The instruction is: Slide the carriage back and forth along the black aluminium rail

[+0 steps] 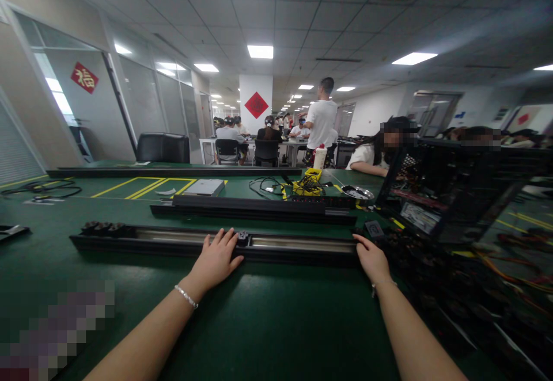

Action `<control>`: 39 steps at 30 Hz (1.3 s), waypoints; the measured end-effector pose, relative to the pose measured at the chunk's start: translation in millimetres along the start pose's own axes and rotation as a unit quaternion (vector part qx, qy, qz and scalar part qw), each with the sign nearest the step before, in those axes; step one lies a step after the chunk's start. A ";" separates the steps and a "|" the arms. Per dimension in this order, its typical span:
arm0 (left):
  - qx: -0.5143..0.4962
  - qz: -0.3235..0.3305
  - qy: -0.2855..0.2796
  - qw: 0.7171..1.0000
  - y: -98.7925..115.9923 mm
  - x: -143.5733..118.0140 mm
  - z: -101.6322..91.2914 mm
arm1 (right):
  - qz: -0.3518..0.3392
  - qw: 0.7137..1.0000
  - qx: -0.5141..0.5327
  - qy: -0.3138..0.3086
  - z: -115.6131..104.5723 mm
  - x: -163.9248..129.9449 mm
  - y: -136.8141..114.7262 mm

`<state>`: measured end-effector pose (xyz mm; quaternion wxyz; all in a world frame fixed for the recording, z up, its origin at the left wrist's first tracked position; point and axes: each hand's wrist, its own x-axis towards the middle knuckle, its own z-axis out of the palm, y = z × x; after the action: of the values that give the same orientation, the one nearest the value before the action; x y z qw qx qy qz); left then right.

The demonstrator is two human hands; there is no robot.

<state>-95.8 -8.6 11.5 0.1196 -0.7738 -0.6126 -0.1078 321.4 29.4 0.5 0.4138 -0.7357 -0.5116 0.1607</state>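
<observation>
A long black track rail point(302, 244) with a pale inner channel lies across the green table in front of me. My left hand point(219, 257) lies over its middle with the fingers spread, the thumb towards the front side. Just right of those fingertips a small black socket module point(243, 237) sits in the channel. Several similar dark modules point(103, 229) stand in a row at the rail's left end. At the right end my right hand point(371, 257) is closed on the rail, its index finger on the tip and its other fingers curled, partly hidden.
Behind the rail lie another black rail point(254, 208) and a longer one point(173, 172). A grey box point(199, 187), cables point(309, 184) and a metal dish point(358, 192) are on the table. An open computer case point(449, 197) stands at right, near a seated person point(367, 156).
</observation>
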 end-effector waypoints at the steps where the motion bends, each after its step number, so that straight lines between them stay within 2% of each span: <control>1: -0.001 -0.001 0.001 1.000 0.1 0.1 0.0 | 0.001 1.000 -0.001 0.000 0.1 -0.2 -0.3; 31: -0.009 -0.003 -0.002 1.000 0.0 -0.5 -2.5 | -0.022 0.999 0.017 0.023 1.8 3.0 4.4; 39: -0.006 -0.002 -0.006 1.000 0.7 -0.5 -4.2 | -0.006 1.000 0.014 0.010 1.2 2.1 4.0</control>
<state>-95.3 -10.6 15.3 0.1107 -0.7743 -0.6139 -0.1069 324.0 31.3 -2.9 0.4301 -0.7286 -0.5093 0.1577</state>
